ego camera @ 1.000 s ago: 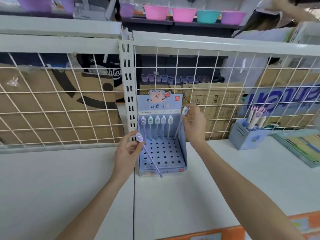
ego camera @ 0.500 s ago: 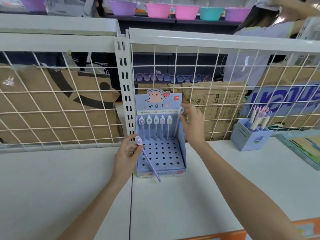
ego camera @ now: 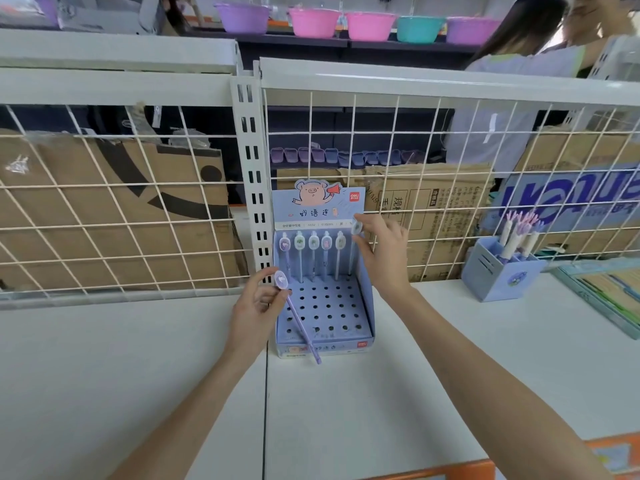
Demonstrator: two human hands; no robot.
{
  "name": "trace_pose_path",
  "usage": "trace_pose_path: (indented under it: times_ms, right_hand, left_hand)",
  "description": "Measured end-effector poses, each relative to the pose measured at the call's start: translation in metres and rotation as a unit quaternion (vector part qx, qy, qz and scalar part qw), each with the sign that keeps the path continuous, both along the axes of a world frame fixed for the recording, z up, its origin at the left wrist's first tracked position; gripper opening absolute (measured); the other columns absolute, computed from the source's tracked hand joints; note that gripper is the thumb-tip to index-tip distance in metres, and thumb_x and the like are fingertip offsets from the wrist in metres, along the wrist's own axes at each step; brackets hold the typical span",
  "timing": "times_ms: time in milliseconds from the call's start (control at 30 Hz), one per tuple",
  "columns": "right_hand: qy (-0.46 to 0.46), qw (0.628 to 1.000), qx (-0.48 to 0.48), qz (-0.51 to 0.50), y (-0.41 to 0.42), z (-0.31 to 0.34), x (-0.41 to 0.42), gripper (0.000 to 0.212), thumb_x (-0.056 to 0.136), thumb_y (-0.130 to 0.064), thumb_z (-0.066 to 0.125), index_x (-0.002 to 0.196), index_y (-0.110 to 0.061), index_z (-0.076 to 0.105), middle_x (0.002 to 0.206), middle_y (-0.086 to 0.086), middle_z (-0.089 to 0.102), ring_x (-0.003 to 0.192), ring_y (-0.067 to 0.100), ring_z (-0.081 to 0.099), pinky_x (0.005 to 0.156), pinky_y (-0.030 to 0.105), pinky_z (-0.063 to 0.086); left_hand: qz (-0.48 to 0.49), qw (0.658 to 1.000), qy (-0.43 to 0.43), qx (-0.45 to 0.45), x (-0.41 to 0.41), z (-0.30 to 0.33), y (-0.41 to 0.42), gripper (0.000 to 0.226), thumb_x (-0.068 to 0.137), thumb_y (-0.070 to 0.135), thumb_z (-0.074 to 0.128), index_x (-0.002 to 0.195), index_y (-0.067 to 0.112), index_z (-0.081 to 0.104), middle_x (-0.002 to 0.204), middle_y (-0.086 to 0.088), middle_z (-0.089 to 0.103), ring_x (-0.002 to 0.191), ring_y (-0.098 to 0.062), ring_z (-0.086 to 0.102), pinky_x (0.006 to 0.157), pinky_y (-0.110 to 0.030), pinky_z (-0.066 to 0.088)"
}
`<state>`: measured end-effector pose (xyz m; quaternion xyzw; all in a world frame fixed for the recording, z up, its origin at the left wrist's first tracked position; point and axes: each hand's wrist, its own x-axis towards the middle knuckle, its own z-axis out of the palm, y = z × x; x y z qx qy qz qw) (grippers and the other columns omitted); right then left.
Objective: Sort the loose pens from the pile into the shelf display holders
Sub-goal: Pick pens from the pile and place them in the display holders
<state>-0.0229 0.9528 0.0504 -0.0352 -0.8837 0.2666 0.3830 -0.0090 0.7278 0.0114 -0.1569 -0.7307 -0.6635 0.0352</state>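
Observation:
A light blue pen display holder (ego camera: 366, 308) with a pig header card stands on the white shelf against the wire grid. Several pens with oval tops (ego camera: 313, 242) stand in its back row of holes. My left hand (ego camera: 258, 308) pinches a purple pen (ego camera: 300, 323) near its oval top; the pen slants down across the holder's front edge. My right hand (ego camera: 384, 252) pinches the oval top of another pen (ego camera: 356, 227) at the right end of the back row, its lower end at the holes.
A second blue holder (ego camera: 498, 275) with several pens stands to the right. Flat packs lie at the far right (ego camera: 602, 296). The wire grid (ego camera: 138, 209) backs the white shelf (ego camera: 346, 410), with cardboard boxes behind. A person stands beyond at top right.
The view has drifted slightly. My right hand's pen has come more upright at the back row's right end. My left hand keeps its purple pen in much the same place.

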Motion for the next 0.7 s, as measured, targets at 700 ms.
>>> trace_pose_path:
  times_ms: [700]
  right_hand:
    - [0.025,0.996,0.059,-0.064,-0.005,-0.015,0.001,0.027,0.072,-0.007,0.077,0.097,-0.011,0.067,0.1,0.014,0.058,0.099,0.029,0.047,0.08,0.036,0.032]
  left_hand:
    - [-0.012,1.0,-0.003,0.004,0.006,0.006,-0.004,0.033,0.089,0.009,0.061,0.11,0.034,0.053,0.084,-0.004,0.072,0.089,-0.005,0.067,0.075,-0.007,0.045]
